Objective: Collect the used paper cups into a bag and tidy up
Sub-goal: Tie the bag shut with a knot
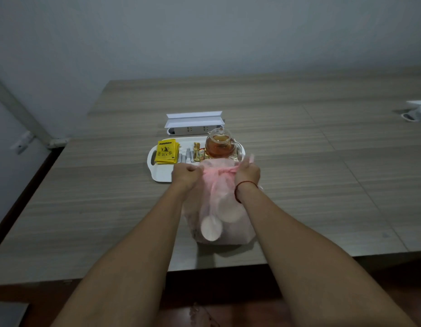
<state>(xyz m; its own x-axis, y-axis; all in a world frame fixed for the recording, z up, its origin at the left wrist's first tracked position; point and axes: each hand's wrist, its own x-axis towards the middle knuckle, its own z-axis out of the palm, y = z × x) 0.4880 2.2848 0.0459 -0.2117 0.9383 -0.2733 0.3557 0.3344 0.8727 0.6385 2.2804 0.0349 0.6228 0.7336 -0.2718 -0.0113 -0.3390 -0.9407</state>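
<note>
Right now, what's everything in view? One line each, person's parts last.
table: one, grey-brown wood grain, fills the middle of the view
tray: one, white, mid-table beyond the bag
tea packets: small stack, yellow, left end of tray
stick sachets: a few, pale, middle of tray
wrapped packets: two or three, gold and orange, beside the teapot
teapot: one, clear glass holding amber tea, right end of tray
socket box: one, white, lid raised, behind tray
second socket box: one, white, far right edge
bag: one, translucent pink, near table edge
paper cups: at least two, white, inside bag
wrist cord: one, red, right wrist
left hand: grips bag top
right hand: grips bag top
</note>
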